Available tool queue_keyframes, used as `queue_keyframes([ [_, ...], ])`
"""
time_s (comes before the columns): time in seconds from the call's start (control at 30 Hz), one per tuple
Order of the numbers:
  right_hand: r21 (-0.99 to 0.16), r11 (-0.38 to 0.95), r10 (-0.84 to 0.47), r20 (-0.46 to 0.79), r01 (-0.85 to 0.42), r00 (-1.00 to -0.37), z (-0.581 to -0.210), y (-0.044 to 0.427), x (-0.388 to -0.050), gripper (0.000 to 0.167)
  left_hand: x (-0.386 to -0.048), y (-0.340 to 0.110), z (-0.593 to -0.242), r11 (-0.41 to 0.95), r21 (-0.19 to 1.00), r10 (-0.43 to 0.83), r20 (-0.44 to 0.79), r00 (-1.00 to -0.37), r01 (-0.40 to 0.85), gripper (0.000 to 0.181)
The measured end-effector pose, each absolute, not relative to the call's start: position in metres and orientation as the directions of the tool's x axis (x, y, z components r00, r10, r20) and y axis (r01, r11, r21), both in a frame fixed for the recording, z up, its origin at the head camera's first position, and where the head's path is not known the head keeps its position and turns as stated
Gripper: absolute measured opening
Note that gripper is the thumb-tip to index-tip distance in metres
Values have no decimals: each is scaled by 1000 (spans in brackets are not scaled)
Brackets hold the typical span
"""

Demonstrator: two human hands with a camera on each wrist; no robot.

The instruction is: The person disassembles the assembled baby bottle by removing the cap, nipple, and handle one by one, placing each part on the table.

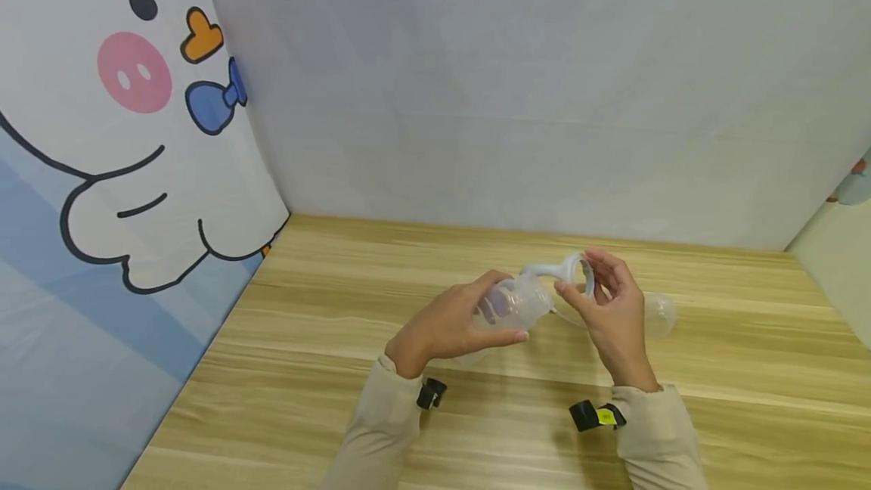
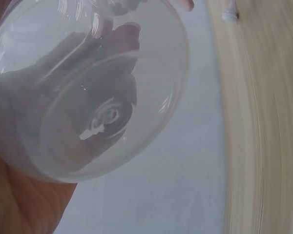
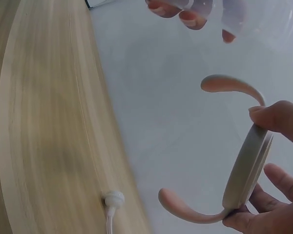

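Note:
My left hand (image 1: pixel 442 327) grips a clear baby bottle (image 1: pixel 525 302) tilted on its side, its mouth end toward the right hand. In the left wrist view the see-through base of the bottle (image 2: pixel 156 117) fills much of the frame, with fingers showing through it. My right hand (image 1: pixel 618 316) pinches a pale ring with two curved handles (image 1: pixel 570 269) by its rim. From the right wrist view, thumb and fingers hold opposite edges of this ring (image 3: pixel 245 168), which stays apart from the bottle.
A thin straw tube with a round white end (image 3: pixel 114 199) lies on the wooden table (image 1: pixel 306 308). Beyond the right hand lies a clear rounded cover (image 1: pixel 660 314). A pale wall (image 1: pixel 517 97) stands behind the table, and a cartoon-print panel (image 1: pixel 136 233) borders its left.

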State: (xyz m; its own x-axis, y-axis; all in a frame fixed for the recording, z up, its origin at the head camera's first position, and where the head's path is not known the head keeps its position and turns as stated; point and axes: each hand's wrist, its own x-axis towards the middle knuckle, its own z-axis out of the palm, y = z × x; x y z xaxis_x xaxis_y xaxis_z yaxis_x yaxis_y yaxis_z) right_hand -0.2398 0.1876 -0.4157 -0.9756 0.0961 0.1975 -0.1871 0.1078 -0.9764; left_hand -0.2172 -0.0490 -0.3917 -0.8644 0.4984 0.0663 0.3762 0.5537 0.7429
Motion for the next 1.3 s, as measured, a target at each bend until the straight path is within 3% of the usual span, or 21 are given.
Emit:
queue_keyframes([
  [0.8, -945, 247, 16, 224, -213, -975, -434, 188, -241, 58, -213, -51, -389, 579, 711, 496, 82, -865, 399, 69],
  [1.3, -921, 310, -53, 229, -234, -972, -452, 194, -265, 58, -226, -43, -394, 617, 690, 455, 79, -887, 378, 70],
])
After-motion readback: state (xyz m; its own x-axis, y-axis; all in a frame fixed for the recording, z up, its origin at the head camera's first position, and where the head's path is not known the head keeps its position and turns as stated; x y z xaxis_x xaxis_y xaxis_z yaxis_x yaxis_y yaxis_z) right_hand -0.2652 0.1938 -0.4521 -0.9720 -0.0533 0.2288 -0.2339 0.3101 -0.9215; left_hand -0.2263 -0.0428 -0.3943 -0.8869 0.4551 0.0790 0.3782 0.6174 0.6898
